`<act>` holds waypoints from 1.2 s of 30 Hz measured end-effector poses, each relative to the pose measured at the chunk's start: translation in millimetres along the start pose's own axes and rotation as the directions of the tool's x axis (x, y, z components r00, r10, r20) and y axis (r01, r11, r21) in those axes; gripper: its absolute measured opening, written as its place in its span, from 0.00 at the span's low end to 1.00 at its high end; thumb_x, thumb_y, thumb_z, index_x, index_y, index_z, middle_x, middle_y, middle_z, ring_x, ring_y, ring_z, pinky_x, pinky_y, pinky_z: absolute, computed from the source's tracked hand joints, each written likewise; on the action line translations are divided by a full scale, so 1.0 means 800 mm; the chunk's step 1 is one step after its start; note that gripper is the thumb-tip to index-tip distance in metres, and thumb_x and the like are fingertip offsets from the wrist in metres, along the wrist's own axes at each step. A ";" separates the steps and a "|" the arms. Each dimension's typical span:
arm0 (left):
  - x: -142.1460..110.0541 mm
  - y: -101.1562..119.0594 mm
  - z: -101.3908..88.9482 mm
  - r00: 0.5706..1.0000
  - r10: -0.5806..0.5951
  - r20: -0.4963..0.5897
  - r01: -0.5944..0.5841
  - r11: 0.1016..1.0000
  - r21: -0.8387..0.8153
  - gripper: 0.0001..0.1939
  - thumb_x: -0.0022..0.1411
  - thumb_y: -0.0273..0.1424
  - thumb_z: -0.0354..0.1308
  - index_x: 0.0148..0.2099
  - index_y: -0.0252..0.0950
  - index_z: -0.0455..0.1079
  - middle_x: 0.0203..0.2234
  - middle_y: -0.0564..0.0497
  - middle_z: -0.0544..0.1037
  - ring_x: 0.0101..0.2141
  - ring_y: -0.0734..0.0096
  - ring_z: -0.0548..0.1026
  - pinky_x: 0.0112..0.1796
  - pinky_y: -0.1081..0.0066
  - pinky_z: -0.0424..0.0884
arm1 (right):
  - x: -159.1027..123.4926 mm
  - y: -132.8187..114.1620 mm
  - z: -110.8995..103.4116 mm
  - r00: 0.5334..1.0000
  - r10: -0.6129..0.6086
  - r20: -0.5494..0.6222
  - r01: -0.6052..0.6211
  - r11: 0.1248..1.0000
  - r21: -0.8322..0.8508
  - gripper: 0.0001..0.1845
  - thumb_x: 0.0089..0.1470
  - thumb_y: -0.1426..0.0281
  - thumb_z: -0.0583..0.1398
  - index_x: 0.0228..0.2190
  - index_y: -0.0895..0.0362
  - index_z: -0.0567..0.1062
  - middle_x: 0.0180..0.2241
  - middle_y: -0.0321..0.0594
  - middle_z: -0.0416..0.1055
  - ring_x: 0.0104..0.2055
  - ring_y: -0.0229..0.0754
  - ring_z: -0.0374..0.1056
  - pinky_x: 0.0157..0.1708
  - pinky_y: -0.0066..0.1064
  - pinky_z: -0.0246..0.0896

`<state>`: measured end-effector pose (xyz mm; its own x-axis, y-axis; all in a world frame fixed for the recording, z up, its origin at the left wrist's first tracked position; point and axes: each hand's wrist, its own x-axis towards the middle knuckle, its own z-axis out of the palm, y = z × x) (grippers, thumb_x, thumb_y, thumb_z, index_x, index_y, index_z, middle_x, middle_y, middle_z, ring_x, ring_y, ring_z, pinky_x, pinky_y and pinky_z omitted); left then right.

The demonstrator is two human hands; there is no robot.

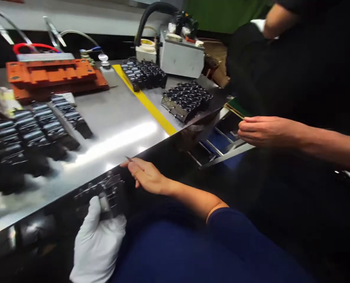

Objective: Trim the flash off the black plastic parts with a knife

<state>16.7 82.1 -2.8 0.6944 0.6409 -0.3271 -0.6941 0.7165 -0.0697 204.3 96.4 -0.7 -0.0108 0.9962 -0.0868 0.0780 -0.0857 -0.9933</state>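
Note:
My left hand point(96, 241), in a white glove, is closed around a black part with metal pins point(104, 192) held below the near edge of the steel table point(116, 129). Bare, my right hand point(145, 175) sits just right of that part, fingers pinched on a thin metal tool whose tip point(128, 158) points left. Rows of similar black parts point(30, 133) lie blurred on the table to the left.
A co-worker's hand point(263, 131) at right holds a thin gold strip point(233, 111). Two more groups of black parts point(186, 100) lie beyond a yellow line point(145, 102). An orange fixture point(54, 76) and a grey box point(180, 57) stand at the back.

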 end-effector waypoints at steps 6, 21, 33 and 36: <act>0.012 -0.010 0.018 0.946 0.190 -0.264 -0.199 0.980 -0.007 0.37 0.74 0.24 0.25 0.34 0.33 0.79 0.30 0.48 0.85 0.30 0.79 0.82 0.36 0.86 0.75 | -0.015 0.018 0.003 0.983 -0.179 -0.041 0.177 0.983 -0.040 0.26 0.64 0.51 0.51 0.38 0.57 0.79 0.26 0.35 0.65 0.30 0.35 0.62 0.34 0.29 0.61; 0.020 -0.018 0.028 0.910 0.148 -0.386 -0.181 0.982 -0.050 0.33 0.75 0.26 0.32 0.33 0.35 0.79 0.28 0.52 0.84 0.29 0.80 0.82 0.34 0.88 0.75 | -0.024 0.039 0.052 0.910 -0.090 -0.405 0.137 0.987 0.087 0.23 0.60 0.49 0.55 0.28 0.56 0.71 0.24 0.33 0.63 0.26 0.33 0.59 0.27 0.27 0.59; 0.007 -0.006 0.038 0.838 0.112 -0.533 -0.190 0.977 -0.093 0.18 0.73 0.27 0.44 0.55 0.40 0.73 0.25 0.54 0.82 0.24 0.77 0.81 0.29 0.83 0.77 | -0.012 0.009 -0.026 0.796 -0.585 0.157 0.596 0.709 -0.377 0.09 0.61 0.71 0.58 0.33 0.59 0.77 0.25 0.39 0.74 0.25 0.34 0.66 0.26 0.27 0.63; 0.008 -0.006 0.039 0.830 0.103 -0.548 -0.185 0.978 -0.096 0.19 0.72 0.26 0.44 0.58 0.38 0.71 0.26 0.53 0.83 0.26 0.77 0.81 0.31 0.84 0.77 | -0.011 0.009 -0.024 0.783 -0.597 0.174 0.611 0.689 -0.388 0.08 0.61 0.71 0.58 0.33 0.59 0.78 0.25 0.39 0.75 0.25 0.34 0.67 0.26 0.27 0.64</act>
<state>30.5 91.2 25.3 0.4009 0.4545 -0.7954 -0.8253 0.5561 -0.0981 224.5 87.0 -5.8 -0.2281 0.8285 0.5115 0.4343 0.5568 -0.7081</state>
